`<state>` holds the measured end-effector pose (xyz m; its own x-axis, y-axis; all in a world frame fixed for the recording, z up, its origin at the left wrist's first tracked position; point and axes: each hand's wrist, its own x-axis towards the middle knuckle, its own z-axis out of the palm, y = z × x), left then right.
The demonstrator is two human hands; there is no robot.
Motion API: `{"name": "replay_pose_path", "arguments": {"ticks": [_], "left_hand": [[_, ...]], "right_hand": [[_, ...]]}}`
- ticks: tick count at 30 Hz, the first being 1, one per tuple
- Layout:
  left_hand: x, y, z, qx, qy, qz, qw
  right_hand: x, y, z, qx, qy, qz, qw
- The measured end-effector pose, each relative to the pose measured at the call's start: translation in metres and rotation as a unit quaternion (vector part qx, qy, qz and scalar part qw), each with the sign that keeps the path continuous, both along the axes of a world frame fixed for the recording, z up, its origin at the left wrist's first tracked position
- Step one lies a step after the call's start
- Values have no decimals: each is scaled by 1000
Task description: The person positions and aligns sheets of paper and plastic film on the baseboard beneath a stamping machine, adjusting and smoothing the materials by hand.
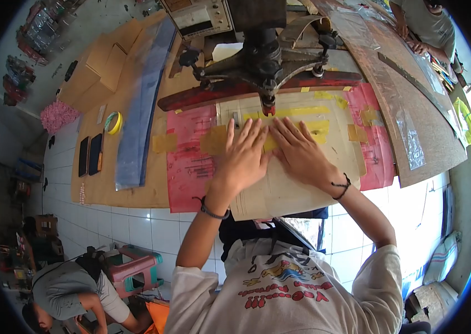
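Note:
My left hand (245,157) lies flat with spread fingers on a beige sheet (280,195) that has yellow tape on it. Beside it, my right hand (301,152) rests on the same sheet, also flat, its fingertips pointing toward the machine. Neither hand holds anything. Just beyond the fingertips is a black press machine (269,65) with a long red bar (191,99) hanging over the sheet's far edge. Red plastic film (191,161) shows under the sheet at both sides, fixed with brownish tape (164,143).
Blue plastic sheeting (141,122), a yellow tape roll (114,122) and two dark flat objects (95,155) lie at the left, near cardboard boxes (93,69). At right is a brown board (413,111). One person (79,289) bends low at lower left; another (427,33) works at upper right.

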<state>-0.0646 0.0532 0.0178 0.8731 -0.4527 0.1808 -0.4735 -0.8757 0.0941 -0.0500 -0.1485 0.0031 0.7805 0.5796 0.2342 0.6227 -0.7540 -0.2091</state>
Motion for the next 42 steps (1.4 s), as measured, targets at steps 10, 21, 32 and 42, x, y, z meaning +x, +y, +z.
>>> {"name": "replay_pose_path", "arguments": {"ticks": [10, 21, 32, 42], "left_hand": [[29, 26, -15, -84, 46, -4, 995], [33, 33, -22, -179, 57, -4, 982], [38, 31, -25, -162, 47, 19, 985], [47, 37, -37, -127, 36, 18, 991]], "right_hand": [[-6, 20, -5, 41, -13, 1, 999], [-5, 32, 8, 39, 35, -19, 998], [16, 28, -9, 48, -5, 11, 999], [15, 34, -17, 29, -17, -5, 999]]}}
